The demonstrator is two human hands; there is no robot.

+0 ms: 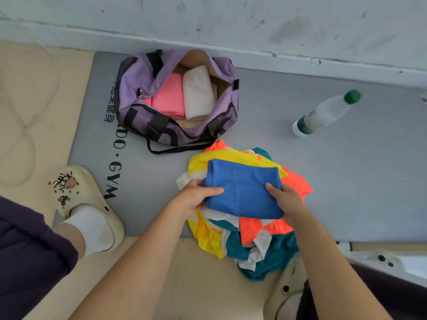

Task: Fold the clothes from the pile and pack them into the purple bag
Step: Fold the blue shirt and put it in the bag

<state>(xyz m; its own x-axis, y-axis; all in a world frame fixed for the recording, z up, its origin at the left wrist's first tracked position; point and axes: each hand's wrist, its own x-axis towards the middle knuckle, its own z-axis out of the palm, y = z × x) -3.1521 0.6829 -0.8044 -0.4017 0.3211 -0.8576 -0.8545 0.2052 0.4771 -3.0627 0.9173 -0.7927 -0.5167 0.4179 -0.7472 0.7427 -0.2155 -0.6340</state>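
A grey mat (346, 181) lies against a scuffed wall, and its black print reads "GYM" beside some characters you can't quite read. Your left hand (195, 196) and right hand (288, 202) each pinch an end of the folded blue garment (242, 188), thumbs on top; its long axis runs left to right above the pile of clothes (249, 241). The purple bag (138, 79) sits open just beyond, holding a pink roll (168, 95) and a cream roll (198, 93) side by side. A bottle (325, 113) lies well to the right.
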